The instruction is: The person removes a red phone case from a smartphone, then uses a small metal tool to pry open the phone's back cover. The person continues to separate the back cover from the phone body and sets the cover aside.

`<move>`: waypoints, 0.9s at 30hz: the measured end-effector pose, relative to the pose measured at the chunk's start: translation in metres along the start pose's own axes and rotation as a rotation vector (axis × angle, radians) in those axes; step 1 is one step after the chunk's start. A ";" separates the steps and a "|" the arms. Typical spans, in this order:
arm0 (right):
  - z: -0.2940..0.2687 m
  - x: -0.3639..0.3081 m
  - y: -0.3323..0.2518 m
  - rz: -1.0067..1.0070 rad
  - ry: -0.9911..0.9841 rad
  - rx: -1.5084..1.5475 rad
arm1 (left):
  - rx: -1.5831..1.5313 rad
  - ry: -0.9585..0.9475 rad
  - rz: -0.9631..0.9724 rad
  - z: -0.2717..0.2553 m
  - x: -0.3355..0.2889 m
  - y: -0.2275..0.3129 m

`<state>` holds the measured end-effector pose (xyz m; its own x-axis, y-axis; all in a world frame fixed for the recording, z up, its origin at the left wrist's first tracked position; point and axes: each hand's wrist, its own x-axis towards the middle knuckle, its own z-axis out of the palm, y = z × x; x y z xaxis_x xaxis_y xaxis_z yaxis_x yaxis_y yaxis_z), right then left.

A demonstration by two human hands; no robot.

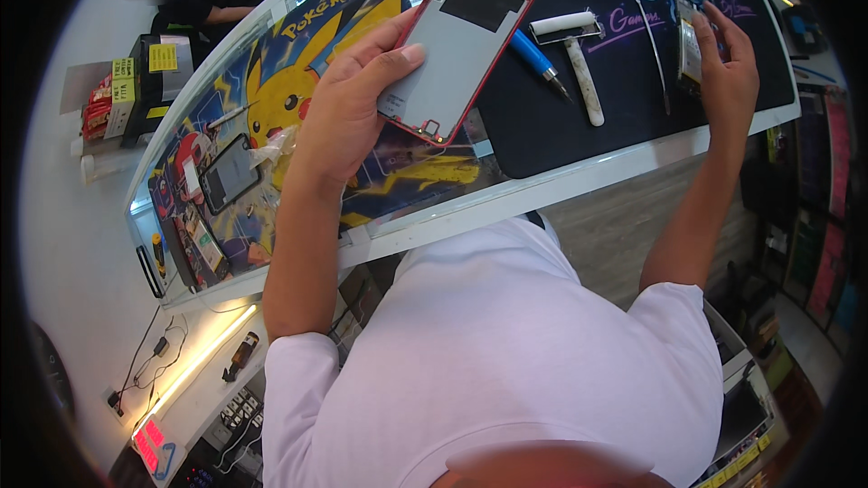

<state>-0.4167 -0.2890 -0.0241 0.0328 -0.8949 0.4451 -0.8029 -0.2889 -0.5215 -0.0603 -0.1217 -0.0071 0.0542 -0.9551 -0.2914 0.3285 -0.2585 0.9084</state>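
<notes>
Over the left edge of the black mat, your left hand grips a red-framed phone back, inner face toward you; at the mat's right part, your right hand holds a phone assembly. You appear to be handling separated phone parts; moving either calls for a light grip, clear of the mat's roller.

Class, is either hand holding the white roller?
No, the white roller lies on the black mat, while the left hand holds a red-edged phone panel and the right hand another phone part.
</notes>
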 end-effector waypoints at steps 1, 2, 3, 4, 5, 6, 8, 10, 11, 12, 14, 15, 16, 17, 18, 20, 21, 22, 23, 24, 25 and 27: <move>0.002 -0.012 -0.025 -0.031 -0.053 0.363 | 0.042 0.008 0.015 0.004 0.000 0.000; 0.010 -0.020 -0.049 -0.109 -0.099 0.420 | 0.085 0.012 0.030 0.008 0.001 0.000; 0.016 -0.028 -0.071 -0.252 -0.163 0.499 | 0.131 0.012 0.045 0.012 0.002 -0.001; 0.022 -0.036 -0.091 -0.324 -0.207 0.479 | 0.158 0.019 0.096 0.017 0.001 -0.002; 0.028 -0.043 -0.108 -0.400 -0.263 0.465 | 0.184 0.027 0.147 0.021 0.000 -0.004; 0.034 -0.047 -0.123 -0.357 -0.278 0.505 | 0.208 0.035 0.200 0.024 -0.001 -0.005; 0.045 -0.055 -0.145 -0.273 -0.307 0.587 | 0.545 0.112 0.453 0.029 0.001 -0.007; 0.051 -0.060 -0.157 -0.208 -0.284 0.738 | 0.793 0.188 0.644 0.032 -0.001 -0.006; 0.054 -0.062 -0.162 -0.140 -0.287 0.795 | 0.872 0.223 0.709 0.034 -0.004 -0.006; 0.056 -0.065 -0.166 -0.021 -0.346 0.949 | 0.950 0.249 0.786 0.035 -0.006 -0.005; 0.060 -0.071 -0.172 0.049 -0.356 1.196 | 0.923 0.250 0.733 0.036 -0.011 -0.002; 0.061 -0.074 -0.174 0.120 -0.376 1.304 | 0.920 0.247 0.719 0.036 -0.013 0.000; 0.063 -0.076 -0.176 0.116 -0.372 1.324 | 0.911 0.250 0.727 0.036 -0.014 0.001; 0.064 -0.078 -0.178 0.112 -0.366 1.343 | 0.911 0.253 0.742 0.036 -0.015 0.003; 0.065 -0.080 -0.180 0.109 -0.348 1.366 | 0.923 0.263 0.758 0.036 -0.016 0.004; 0.067 -0.082 -0.183 0.122 -0.320 1.387 | 0.882 0.278 0.778 0.038 -0.017 0.004; 0.068 -0.083 -0.185 0.130 -0.300 1.402 | 0.877 0.289 0.798 0.038 -0.018 0.004; 0.067 -0.083 -0.186 0.128 -0.292 1.406 | 0.849 0.277 0.805 0.039 -0.018 0.003; 0.067 -0.084 -0.187 0.125 -0.285 1.408 | 0.829 0.265 0.822 0.040 -0.019 0.003; 0.067 -0.084 -0.188 0.118 -0.276 1.414 | 0.809 0.250 0.835 0.040 -0.019 0.002; 0.067 -0.084 -0.189 0.133 -0.284 1.436 | 0.841 0.255 0.851 0.040 -0.020 0.002; 0.066 -0.085 -0.190 0.162 -0.294 1.489 | 0.908 0.259 0.873 0.040 -0.024 0.001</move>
<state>-0.2276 -0.1804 -0.0107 0.2642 -0.9313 0.2507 0.4946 -0.0923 -0.8642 -0.0988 -0.1049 0.0129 0.1394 -0.8277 0.5436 -0.6593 0.3320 0.6746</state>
